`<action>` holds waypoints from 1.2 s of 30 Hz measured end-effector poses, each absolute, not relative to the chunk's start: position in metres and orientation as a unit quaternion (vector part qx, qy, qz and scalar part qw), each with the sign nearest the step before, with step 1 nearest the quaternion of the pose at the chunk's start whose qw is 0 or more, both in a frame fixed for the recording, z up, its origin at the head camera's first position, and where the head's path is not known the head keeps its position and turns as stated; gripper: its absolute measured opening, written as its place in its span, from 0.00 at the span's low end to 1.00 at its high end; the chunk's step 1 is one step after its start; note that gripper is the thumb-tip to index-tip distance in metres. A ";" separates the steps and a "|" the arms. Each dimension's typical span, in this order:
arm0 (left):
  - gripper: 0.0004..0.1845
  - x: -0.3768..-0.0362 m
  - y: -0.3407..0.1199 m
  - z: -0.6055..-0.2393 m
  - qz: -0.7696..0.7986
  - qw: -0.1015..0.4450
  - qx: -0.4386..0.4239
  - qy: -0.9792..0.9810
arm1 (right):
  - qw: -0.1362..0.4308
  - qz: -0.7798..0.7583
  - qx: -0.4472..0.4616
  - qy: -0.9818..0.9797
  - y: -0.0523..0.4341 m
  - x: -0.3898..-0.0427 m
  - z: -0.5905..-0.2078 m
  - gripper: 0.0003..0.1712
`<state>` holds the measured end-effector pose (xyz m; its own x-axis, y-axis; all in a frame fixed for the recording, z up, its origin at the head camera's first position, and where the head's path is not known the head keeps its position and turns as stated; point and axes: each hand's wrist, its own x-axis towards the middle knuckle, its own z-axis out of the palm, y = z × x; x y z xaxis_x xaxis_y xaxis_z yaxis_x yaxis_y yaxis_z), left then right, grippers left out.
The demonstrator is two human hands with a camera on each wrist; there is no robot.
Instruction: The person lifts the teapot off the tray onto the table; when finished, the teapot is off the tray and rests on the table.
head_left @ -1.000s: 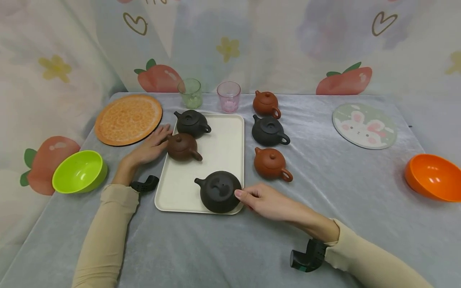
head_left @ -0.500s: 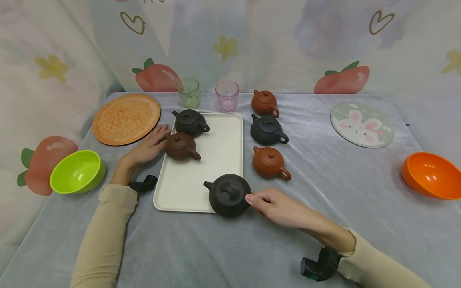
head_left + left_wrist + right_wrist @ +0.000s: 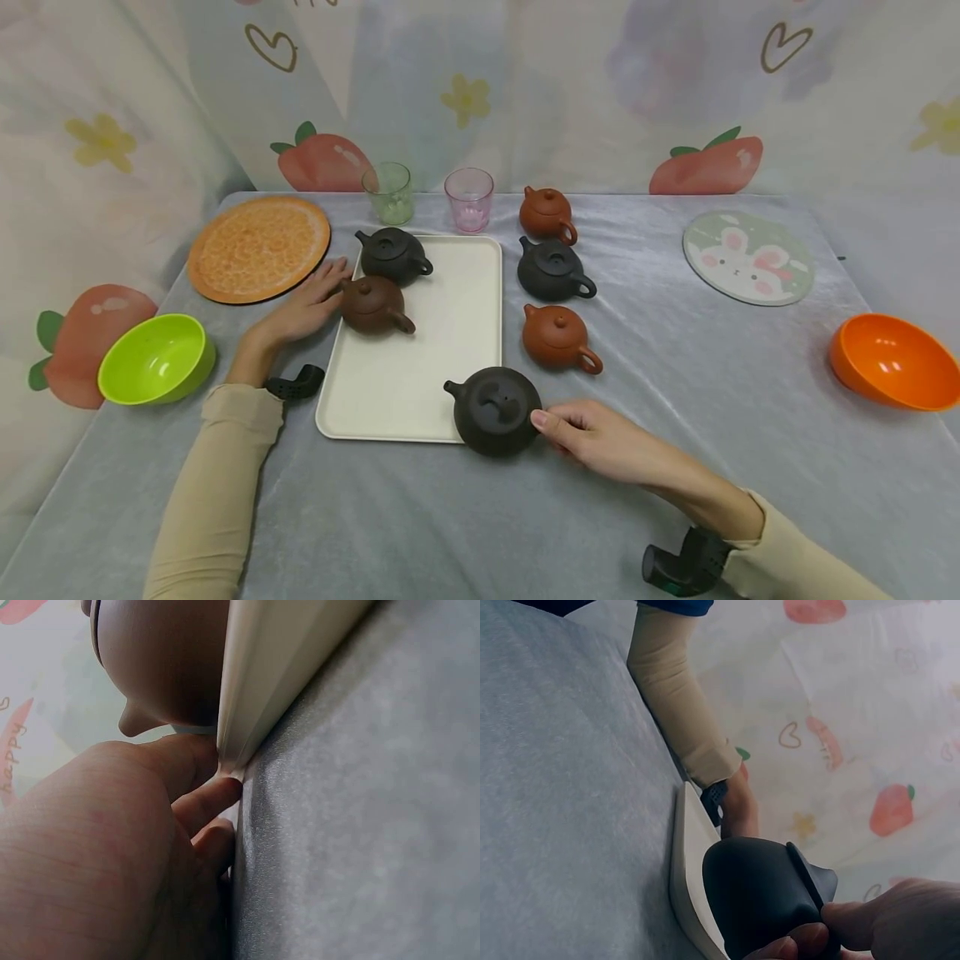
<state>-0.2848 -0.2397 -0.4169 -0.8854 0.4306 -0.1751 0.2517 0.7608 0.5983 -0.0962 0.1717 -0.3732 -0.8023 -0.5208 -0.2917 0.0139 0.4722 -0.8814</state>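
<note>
My right hand (image 3: 600, 437) pinches the handle of a large black teapot (image 3: 497, 412), thumb on top. The handle is mostly hidden by the fingers. This teapot is over the near right corner of a cream tray (image 3: 412, 392); the right wrist view shows its dark body (image 3: 754, 892) beside the tray's rim. My left hand (image 3: 303, 304) lies at the tray's left edge, its fingertips touching the rim (image 3: 255, 682). Next to it on the tray stands a brown teapot (image 3: 372, 306), with a smaller black teapot (image 3: 393, 255) behind.
Right of the tray stand a reddish teapot (image 3: 557, 337), a black teapot (image 3: 553, 269) and another reddish one (image 3: 546, 214). A green glass (image 3: 390, 196) and a pink glass (image 3: 470, 200) stand behind. Green (image 3: 157, 360) and orange bowls (image 3: 892, 360) flank the table, along with two round mats.
My right hand has carried the large black teapot rightward and slightly toward me, from inside the tray to over its near right corner. The left hand stays at the tray's edge.
</note>
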 end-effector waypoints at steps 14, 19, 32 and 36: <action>0.29 -0.285 -0.239 -0.417 0.293 0.151 0.187 0.925 | 0.271 -0.498 -0.146 0.810 0.185 -0.091 -0.379 0.28; 0.29 -0.284 -0.238 -0.417 0.295 0.151 0.187 0.925 | 0.269 -0.504 -0.149 0.807 0.191 -0.089 -0.382 0.29; 0.29 -0.284 -0.239 -0.414 0.297 0.154 0.180 0.925 | 0.274 -0.516 -0.148 0.798 0.206 -0.086 -0.387 0.28; 0.29 -0.284 -0.239 -0.414 0.301 0.153 0.181 0.924 | 0.276 -0.518 -0.146 0.796 0.211 -0.084 -0.387 0.27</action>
<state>-0.2840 -0.2388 -0.4144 -0.8875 0.4264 -0.1747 0.2418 0.7538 0.6110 -0.0838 0.2109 -0.3874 -0.8049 -0.5182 -0.2892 0.0545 0.4207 -0.9055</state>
